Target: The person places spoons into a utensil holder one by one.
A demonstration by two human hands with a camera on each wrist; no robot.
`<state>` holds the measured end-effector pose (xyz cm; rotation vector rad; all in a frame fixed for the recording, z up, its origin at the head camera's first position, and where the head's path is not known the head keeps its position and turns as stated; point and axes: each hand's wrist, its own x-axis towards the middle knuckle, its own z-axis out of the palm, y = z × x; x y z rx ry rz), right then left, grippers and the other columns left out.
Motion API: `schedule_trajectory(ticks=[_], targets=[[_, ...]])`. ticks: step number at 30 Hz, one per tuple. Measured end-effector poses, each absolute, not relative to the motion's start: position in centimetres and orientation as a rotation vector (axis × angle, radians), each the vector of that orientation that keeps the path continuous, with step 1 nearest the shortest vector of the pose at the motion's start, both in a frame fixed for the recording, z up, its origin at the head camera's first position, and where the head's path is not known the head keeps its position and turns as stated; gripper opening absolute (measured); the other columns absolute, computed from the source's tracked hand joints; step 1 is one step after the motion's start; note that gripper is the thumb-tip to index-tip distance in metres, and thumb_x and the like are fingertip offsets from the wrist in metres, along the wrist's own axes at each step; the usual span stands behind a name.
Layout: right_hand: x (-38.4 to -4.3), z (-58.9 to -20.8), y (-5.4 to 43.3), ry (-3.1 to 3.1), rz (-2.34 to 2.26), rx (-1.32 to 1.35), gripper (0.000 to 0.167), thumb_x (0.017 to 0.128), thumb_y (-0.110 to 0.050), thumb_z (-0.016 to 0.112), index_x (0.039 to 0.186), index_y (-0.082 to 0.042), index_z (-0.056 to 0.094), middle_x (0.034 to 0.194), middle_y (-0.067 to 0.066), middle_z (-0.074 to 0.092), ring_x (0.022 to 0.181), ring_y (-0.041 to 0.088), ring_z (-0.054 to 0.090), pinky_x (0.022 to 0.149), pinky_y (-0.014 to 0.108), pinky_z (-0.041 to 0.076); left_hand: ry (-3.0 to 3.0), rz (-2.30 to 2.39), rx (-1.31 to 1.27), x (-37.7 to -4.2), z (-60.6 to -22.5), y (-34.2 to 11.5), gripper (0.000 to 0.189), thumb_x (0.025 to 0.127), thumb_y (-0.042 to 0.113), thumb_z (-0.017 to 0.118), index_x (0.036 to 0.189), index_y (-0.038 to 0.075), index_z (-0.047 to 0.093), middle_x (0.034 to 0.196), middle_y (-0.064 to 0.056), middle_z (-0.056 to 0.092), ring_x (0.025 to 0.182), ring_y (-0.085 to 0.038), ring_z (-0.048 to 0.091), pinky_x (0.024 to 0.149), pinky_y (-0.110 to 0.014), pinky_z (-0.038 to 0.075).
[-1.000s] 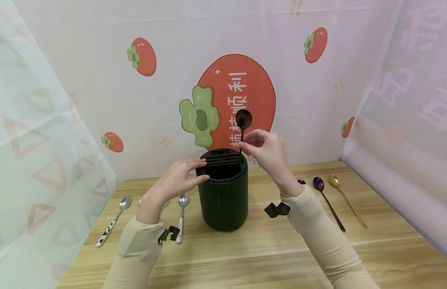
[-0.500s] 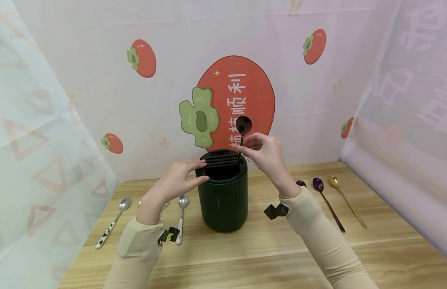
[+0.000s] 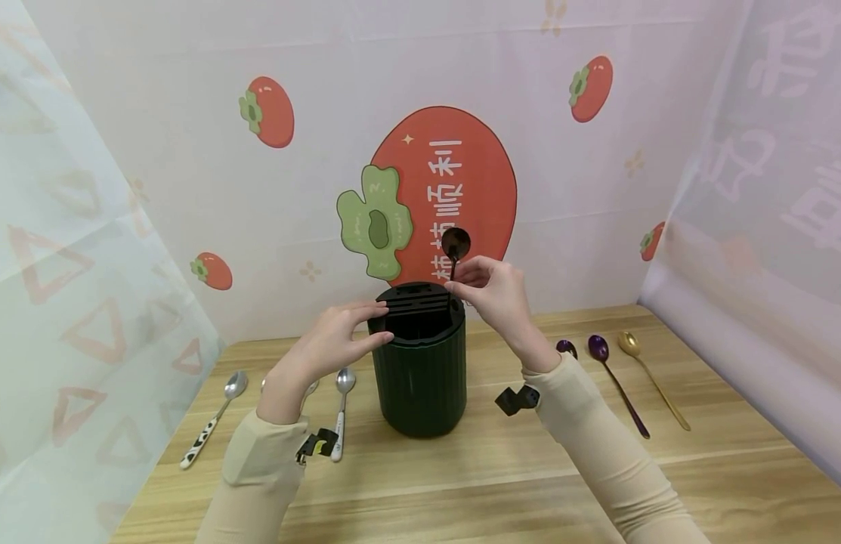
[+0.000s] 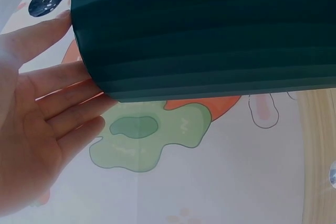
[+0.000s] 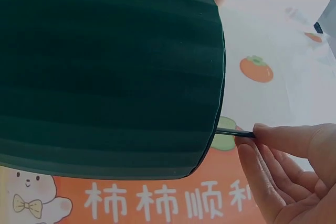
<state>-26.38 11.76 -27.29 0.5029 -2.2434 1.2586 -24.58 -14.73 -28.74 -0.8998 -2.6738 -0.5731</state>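
My right hand (image 3: 496, 296) pinches the slim handle of a dark spoon (image 3: 456, 243) between thumb and fingers. Its round bowl points up, and its lower handle goes into the right side of a dark green ribbed utensil holder (image 3: 422, 389). In the right wrist view a short stretch of the handle (image 5: 231, 131) shows between the fingertips and the holder's rim. At the holder's left rim rest the outstretched fingers and thumb of my left hand (image 3: 328, 340). The left wrist view has this hand (image 4: 47, 108) with fairly straight fingers and their tips at the rim.
Silver spoons with patterned handles, including a cow-print one (image 3: 216, 415) and a white-handled one (image 3: 341, 412), lie left on the wooden table (image 3: 420, 499). On the right lie purple spoons (image 3: 617, 384) and a gold spoon (image 3: 654, 378). A printed cloth (image 3: 311, 189) hangs behind.
My right hand has moved down with the dark spoon, whose bowl is now lower above the holder. My left hand has stayed at the rim.
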Motion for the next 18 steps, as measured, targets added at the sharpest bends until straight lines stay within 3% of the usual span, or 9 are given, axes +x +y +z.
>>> schedule_trajectory(ticks=[18], targets=[[-26.27,-27.38,12.16,-2.289,1.257,0.513,0.017,0.079,-0.022,0.078,0.09,-0.01,0.072,0.086,0.006,0.073,0.075,0.016,0.069,0.066,0.032,0.055,-2.666,-0.577,-0.908,-24.55,-28.82,-14.74,0.049,0.091,0.039,0.062,0.128,0.007,0.06,0.131,-0.009,0.059,0.126,-0.027,0.052,0.105,-0.045,0.041]])
